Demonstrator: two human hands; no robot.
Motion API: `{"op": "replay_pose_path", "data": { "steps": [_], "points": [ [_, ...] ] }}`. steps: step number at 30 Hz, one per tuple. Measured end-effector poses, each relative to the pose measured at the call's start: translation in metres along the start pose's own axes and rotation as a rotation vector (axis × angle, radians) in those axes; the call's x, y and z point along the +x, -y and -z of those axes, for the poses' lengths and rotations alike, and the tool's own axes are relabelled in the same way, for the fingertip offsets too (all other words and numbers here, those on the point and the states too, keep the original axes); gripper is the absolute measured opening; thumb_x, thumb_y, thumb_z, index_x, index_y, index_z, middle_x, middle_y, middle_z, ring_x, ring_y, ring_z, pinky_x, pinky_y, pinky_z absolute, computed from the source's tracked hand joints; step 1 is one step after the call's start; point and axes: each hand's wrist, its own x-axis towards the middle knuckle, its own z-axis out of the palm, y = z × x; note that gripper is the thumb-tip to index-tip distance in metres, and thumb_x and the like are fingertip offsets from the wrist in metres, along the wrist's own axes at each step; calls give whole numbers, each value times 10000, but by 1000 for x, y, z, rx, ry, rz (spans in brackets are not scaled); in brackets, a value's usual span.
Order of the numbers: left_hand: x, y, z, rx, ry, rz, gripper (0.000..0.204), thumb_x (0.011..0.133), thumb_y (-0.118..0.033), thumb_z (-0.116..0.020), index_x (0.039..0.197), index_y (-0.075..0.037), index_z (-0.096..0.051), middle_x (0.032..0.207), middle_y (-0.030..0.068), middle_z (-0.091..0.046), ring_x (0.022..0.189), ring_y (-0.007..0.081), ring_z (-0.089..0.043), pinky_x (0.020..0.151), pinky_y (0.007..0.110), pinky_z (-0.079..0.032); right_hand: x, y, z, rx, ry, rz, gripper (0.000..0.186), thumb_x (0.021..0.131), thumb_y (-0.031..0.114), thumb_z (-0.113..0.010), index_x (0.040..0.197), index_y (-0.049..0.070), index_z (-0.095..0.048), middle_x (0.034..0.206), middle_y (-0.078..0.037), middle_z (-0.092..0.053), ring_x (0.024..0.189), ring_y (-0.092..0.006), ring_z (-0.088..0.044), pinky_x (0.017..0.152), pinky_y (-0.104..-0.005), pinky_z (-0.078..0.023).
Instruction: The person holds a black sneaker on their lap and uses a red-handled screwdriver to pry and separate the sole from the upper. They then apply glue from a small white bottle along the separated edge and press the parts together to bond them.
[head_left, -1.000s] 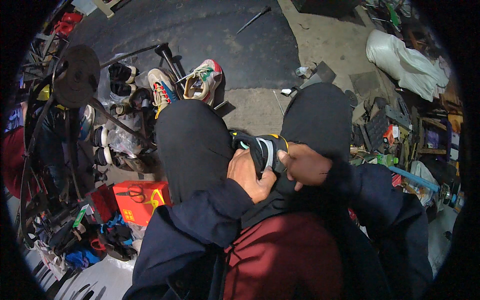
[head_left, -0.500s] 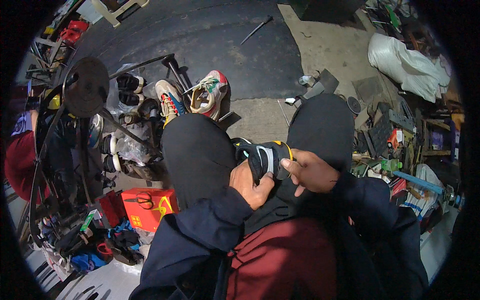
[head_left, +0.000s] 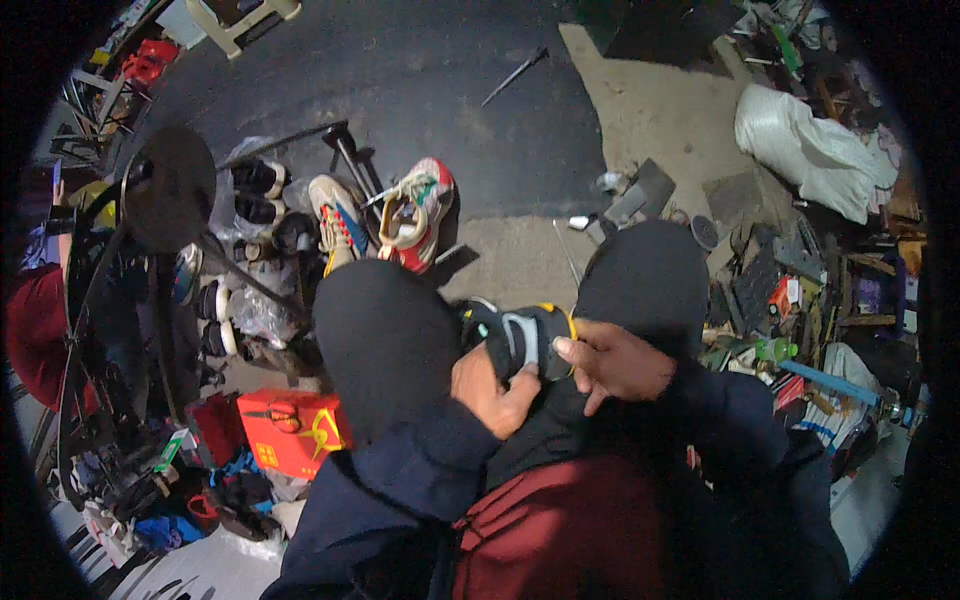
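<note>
A black shoe [head_left: 518,337] with a grey stripe and a yellow edge lies between my knees, over my lap. My left hand [head_left: 488,388] is closed around its near left side, the thumb pressed on the upper beside the stripe. At the yellow edge, my right hand [head_left: 622,362] pinches the shoe between thumb and curled fingers. Whether those fingers also hold something small is hidden. Beyond my left knee stand a pair of colourful sneakers, one cream and red [head_left: 418,215] and one beige with blue [head_left: 340,222].
A metal stand with a round disc [head_left: 170,190] rises at left, near several more shoes [head_left: 258,195]. An orange-red box [head_left: 293,430] with scissors on top sits by my left thigh. White sack [head_left: 815,150] and piled tools lie at right. Another person's red sleeve [head_left: 40,335] shows far left.
The whole view has tilted slightly, so my knees and the shoe appear a little lower. Both hands keep their hold on the shoe, with little visible shift in grip.
</note>
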Motion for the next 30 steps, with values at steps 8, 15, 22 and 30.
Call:
{"op": "replay_pose_path", "data": {
  "steps": [8,15,22,30],
  "points": [
    [15,-6,18,-396,-155,84,293,961,-32,-615,1240,37,-672,1154,108,-747,1062,222,-699,1001,335,-512,85,-1,109,71,-644,470,396,1047,250,-669,1346,-8,-643,862,-41,-668,648,-117,-605,562,-319,-514],
    [27,-21,21,-402,-115,236,413,1038,-183,-600,1391,32,-614,1330,120,-696,1246,246,-631,1117,368,-440,245,-115,251,-235,-1265,78,788,817,379,-889,1445,-3,-604,1164,-233,-746,1137,-390,-704,1013,-451,-522],
    [40,-30,29,-490,-197,470,369,1097,-177,-554,1389,40,-613,1299,130,-707,1222,222,-639,1092,348,-458,316,-129,310,-304,-1337,336,552,895,359,-849,1325,38,-723,1139,-234,-727,1014,-322,-685,935,-424,-525],
    [57,-23,14,-474,-232,429,236,1098,-156,-575,1192,14,-709,1042,77,-739,956,179,-668,906,329,-526,287,-47,261,-300,-1346,415,323,969,365,-795,1080,63,-816,987,-146,-794,903,-231,-740,853,-372,-554]
  ]
}}
